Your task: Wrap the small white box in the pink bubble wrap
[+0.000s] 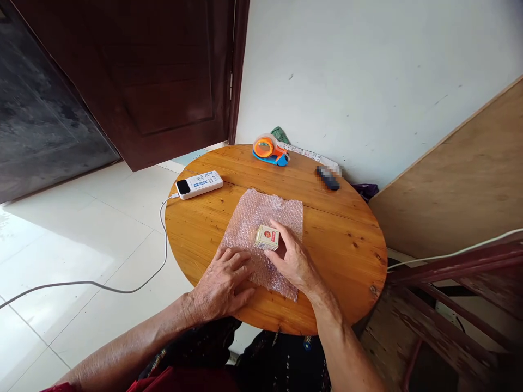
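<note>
A small cream-coloured box [267, 236] with a red round print and a red label is on a sheet of bubble wrap [261, 209]. My right hand [295, 256] grips the box from its right side, with the thumb at the near edge and a finger at the far edge. On the lower left of the bubble wrap lies my left hand [226, 280], palm down with its fingers spread and touching the sheet. Nothing shows in the left hand. The sheet is spread flat across the middle of the round wooden table [339, 239].
An orange and blue tape dispenser [271, 150] stands at the table's far edge. To its right lies a dark object, blurred out [327, 178]. A white device [200, 185] with a cable [163, 239] sits at the left edge. Beyond are a white wall [368, 71] and a door [163, 71].
</note>
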Demonstrator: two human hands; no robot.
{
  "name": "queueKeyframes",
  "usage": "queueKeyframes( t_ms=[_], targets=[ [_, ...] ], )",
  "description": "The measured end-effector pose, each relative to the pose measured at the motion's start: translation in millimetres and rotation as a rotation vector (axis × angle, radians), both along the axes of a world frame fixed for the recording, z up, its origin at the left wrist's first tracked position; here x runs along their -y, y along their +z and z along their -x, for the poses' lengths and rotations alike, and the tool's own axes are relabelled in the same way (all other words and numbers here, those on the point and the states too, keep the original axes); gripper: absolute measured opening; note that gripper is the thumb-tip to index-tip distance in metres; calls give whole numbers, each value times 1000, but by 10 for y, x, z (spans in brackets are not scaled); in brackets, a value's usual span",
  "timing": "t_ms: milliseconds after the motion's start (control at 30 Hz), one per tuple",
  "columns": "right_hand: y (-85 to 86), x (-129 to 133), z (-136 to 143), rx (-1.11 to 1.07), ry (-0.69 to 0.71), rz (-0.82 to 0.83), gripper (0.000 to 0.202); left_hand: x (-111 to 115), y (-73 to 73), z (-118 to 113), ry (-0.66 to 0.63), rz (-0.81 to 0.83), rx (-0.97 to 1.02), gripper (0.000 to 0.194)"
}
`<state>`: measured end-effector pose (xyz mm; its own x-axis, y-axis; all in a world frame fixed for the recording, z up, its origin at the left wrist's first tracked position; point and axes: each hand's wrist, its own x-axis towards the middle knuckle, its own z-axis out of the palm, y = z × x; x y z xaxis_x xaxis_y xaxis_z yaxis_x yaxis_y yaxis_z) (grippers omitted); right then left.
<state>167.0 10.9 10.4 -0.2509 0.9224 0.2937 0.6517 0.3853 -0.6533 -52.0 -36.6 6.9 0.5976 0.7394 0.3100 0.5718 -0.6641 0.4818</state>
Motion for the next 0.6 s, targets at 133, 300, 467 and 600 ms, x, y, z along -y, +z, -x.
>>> queueKeyframes(
  t_ms=[133, 300, 467, 600],
  targets=[
    [8, 26, -46, -43, -4, 51, 62, 9, -4, 11, 28, 2, 6, 35],
    [-9, 26, -48, -104, -13, 49, 61, 14, 28, 39, 81, -57, -9, 46],
    [63, 58, -56, -139, 14, 64, 64, -57, 80, 36, 90, -119, -65, 43],
    [84, 69, -58, -120, 18, 64, 65, -121, 101, 12, 31, -187, -84, 27]
  ],
)
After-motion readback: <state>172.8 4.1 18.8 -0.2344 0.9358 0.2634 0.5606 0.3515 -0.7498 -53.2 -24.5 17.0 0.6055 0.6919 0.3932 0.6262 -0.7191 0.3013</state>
